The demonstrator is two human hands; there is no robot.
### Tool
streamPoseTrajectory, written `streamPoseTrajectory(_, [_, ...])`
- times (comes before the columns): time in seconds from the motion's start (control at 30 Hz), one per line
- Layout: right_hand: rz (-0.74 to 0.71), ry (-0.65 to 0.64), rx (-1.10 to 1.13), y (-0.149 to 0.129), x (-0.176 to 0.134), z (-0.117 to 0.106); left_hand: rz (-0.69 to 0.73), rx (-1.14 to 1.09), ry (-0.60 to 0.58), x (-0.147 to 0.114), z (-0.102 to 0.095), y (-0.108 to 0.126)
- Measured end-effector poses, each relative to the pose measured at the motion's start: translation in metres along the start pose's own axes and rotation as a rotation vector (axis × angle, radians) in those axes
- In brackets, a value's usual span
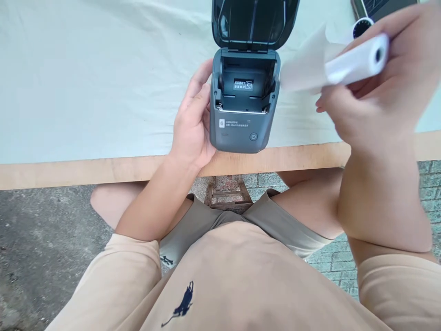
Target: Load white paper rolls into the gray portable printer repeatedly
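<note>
A dark grey label printer (237, 131) is at the table's near edge, its black lid (255, 25) tipped up and its paper bay bare inside. My left hand (195, 115) grips the printer's left side, fingers partly hidden behind it. To the right, my right hand (382, 92) holds a white paper roll (356, 59) between thumb and fingers, clear of the bay. The roll's loose end (306, 66) trails left toward the printer, blurred by motion.
A pale cloth (103, 82) covers the table, with a bare wooden edge (79, 174) toward me. Another white roll (361, 27) lies at the back right, beside a dark device (382, 5) that is partly cut off. A wooden stool (229, 195) shows below.
</note>
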State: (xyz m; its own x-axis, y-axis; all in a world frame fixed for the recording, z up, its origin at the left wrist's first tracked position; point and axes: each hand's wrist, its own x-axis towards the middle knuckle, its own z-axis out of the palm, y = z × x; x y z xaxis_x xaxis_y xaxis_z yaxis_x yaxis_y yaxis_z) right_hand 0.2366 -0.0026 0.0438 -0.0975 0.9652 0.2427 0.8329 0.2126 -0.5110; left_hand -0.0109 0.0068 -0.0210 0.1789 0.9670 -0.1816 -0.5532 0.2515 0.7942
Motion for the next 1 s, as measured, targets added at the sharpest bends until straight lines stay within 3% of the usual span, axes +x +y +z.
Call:
streamPoseTrajectory(0.07, [0.105, 0.017, -0.009, 0.005, -0.002, 0.005, 0.011, -0.002, 0.027, 0.002, 0.001, 0.000])
streamPoseTrajectory(0.17, [0.186, -0.068, -0.048, 0.005, -0.003, 0.010, 0.045, -0.007, 0.038, 0.004, 0.006, 0.001])
streamPoseTrajectory(0.33, [0.166, -0.086, -0.015, -0.004, -0.001, 0.007, 0.017, 0.070, -0.018, -0.003, 0.012, 0.009])
streamPoseTrajectory(0.5, [0.129, -0.209, 0.033, -0.004, 0.000, -0.002, 0.004, 0.051, -0.024, -0.010, 0.011, 0.010])
streamPoseTrajectory(0.53, [0.083, -0.161, 0.057, -0.002, 0.000, -0.007, 0.012, 0.033, -0.031, -0.009, 0.010, 0.009])
streamPoseTrajectory(0.63, [-0.078, 0.209, 0.062, 0.009, 0.004, -0.019, 0.006, 0.039, -0.004, -0.008, 0.010, 0.006])
streamPoseTrajectory(0.7, [-0.073, 0.330, -0.014, 0.016, 0.008, -0.021, 0.009, 0.045, 0.012, -0.007, 0.010, 0.005])
streamPoseTrajectory(0.87, [0.189, 0.099, -0.016, 0.024, 0.022, -0.007, 0.024, -0.012, -0.039, -0.007, 0.009, 0.005])
streamPoseTrajectory(1.0, [-0.019, -0.135, -0.071, 0.015, 0.030, -0.014, 0.013, 0.010, -0.014, -0.008, 0.008, 0.004])
